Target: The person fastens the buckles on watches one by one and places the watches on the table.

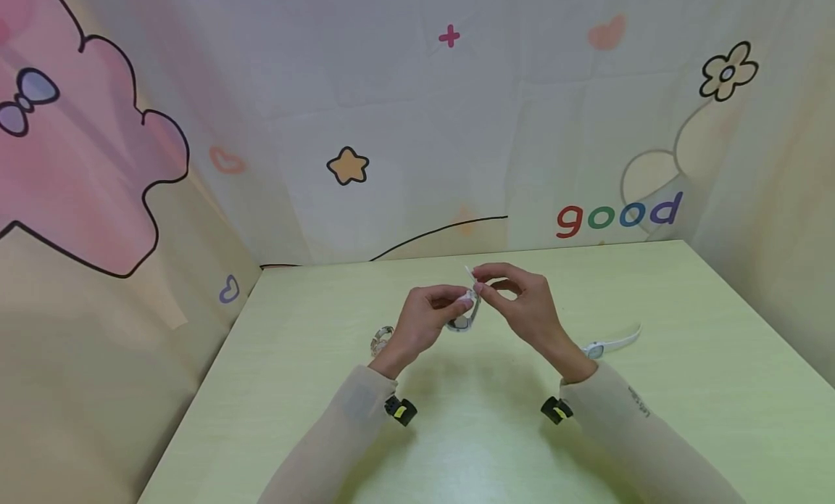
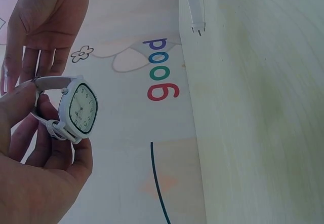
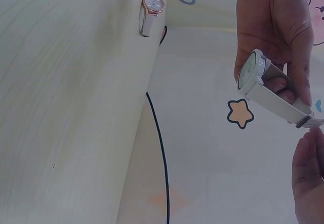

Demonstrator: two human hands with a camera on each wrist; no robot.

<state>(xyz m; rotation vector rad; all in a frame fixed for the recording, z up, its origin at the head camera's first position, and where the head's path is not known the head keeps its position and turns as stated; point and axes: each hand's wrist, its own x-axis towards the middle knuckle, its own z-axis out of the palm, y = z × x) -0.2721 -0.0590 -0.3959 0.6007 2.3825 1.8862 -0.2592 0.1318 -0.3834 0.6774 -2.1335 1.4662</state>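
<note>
Above a pale surface (image 1: 293, 359), a person's left hand (image 1: 420, 319) holds up a white watch (image 2: 81, 108), fingers gripping it; the right hand's (image 1: 530, 307) fingers pinch its strap. A second white watch (image 1: 613, 343) lies right, a rose-gold-rimmed watch (image 3: 153, 4) left.

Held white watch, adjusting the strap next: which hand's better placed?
Right, probably. The right hand is at the white strap, by its buckle. The left hand grips the held watch, so it looks better kept as support.
</note>
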